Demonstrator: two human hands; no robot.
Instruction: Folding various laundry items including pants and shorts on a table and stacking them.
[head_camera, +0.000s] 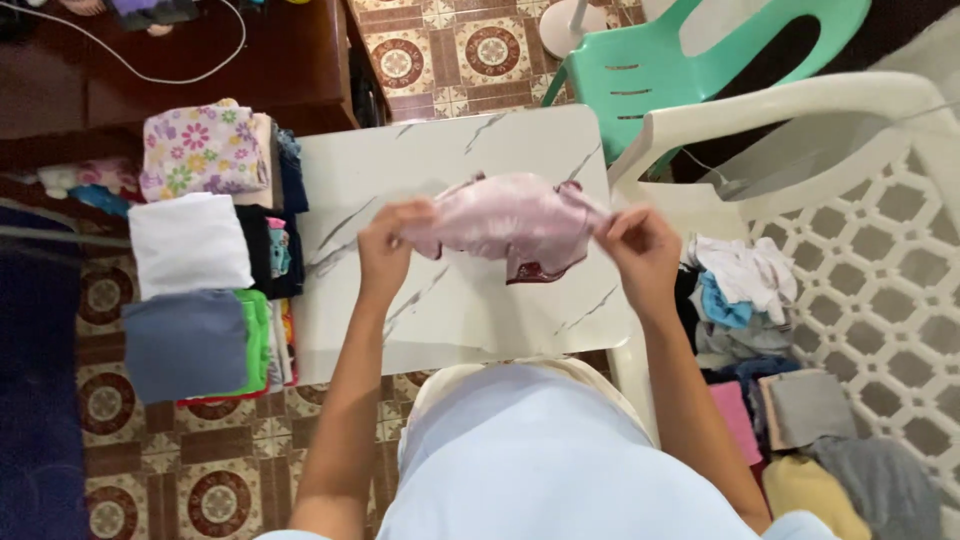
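Working from the left, I judge a fair share of the folding done: a stack of folded clothes sits along the left edge of the white marble-patterned table (470, 160), with a floral-print folded cloth (203, 150) at its far end, a plain white folded cloth (188, 245) in the middle and a grey-blue folded cloth (184, 343) nearest me. My left hand (385, 250) is closed in a pinch on the left end of the shiny pink satin garment (510, 222), which hangs stretched above the middle of the table, unfolded, so this piece is only begun. My right hand (640, 245) is likewise pinched shut on the garment's right end. Beyond the right edge, a heap of unfolded mixed-colour clothes (760, 330) lies on the white plastic lattice chair (880, 240), so plenty looks left
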